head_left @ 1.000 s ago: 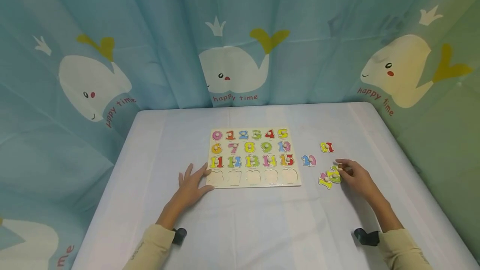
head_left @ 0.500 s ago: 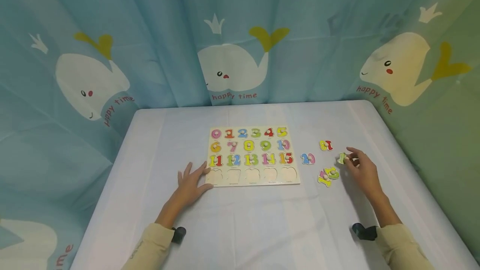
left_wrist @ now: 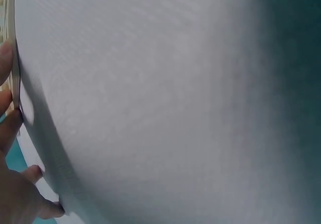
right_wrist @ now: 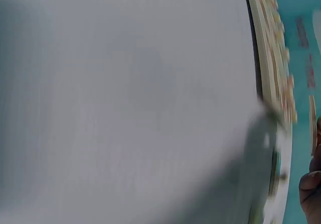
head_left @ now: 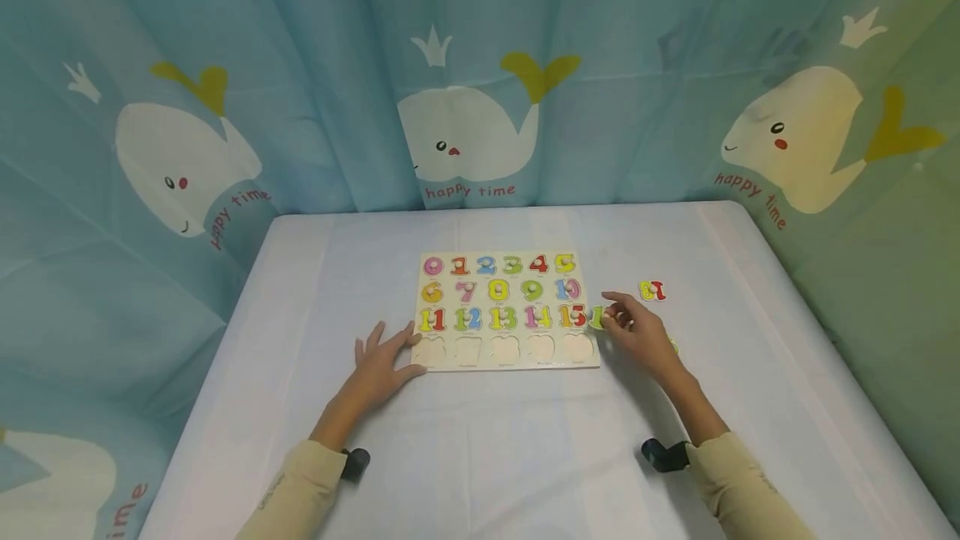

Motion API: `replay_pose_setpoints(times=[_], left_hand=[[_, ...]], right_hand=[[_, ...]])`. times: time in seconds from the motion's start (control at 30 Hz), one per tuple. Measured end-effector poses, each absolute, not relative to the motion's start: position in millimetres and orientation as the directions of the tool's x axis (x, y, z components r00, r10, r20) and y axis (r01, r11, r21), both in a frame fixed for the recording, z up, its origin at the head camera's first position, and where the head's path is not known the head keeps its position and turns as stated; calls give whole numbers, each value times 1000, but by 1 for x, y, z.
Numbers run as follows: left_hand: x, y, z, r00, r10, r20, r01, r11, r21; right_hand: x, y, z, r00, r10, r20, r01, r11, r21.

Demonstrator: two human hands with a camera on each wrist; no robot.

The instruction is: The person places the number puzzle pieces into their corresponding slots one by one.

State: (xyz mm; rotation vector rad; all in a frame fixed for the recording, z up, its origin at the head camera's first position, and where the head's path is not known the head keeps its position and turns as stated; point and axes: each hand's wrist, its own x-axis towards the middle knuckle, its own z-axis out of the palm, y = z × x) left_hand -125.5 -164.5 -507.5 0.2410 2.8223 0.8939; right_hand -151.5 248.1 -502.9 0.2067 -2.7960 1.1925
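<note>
A pale wooden number puzzle board (head_left: 504, 351) lies mid-table, with number pieces in its upper three rows and bare recesses along the bottom row. My left hand (head_left: 381, 363), fingers spread, touches the board's lower left corner; its fingertips rest along the board edge (left_wrist: 14, 58) in the left wrist view. My right hand (head_left: 643, 338) pinches a green number piece (head_left: 597, 317) just over the board's right edge. Its first digit looks like a 1; my fingers cover the rest. In the right wrist view this piece (right_wrist: 313, 126) appears edge-on, above the tabletop.
A yellow and red number piece (head_left: 652, 291) lies right of the board, beyond my right hand. Part of another yellow piece (head_left: 674, 347) peeks out behind the right wrist. Further loose pieces there are hidden by the hand. A whale-print curtain (head_left: 465, 132) hangs behind the table (head_left: 480, 457).
My right hand has lifted the green number piece off the loose pile and carried it left to the board. The left hand stays at the board's corner.
</note>
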Motion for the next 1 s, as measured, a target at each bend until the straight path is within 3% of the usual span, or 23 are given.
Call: replay_pose_setpoints(times=[0.4, 1.0], left_hand=[[-127, -170, -511, -967, 229, -115, 122, 807, 578], [-128, -172, -511, -965, 241, -105, 134, 797, 589]], right_hand=[[-158, 149, -510, -930, -334, 152, -332, 591, -735], [-165, 51, -514, -835, -547, 63, -437, 588, -681]])
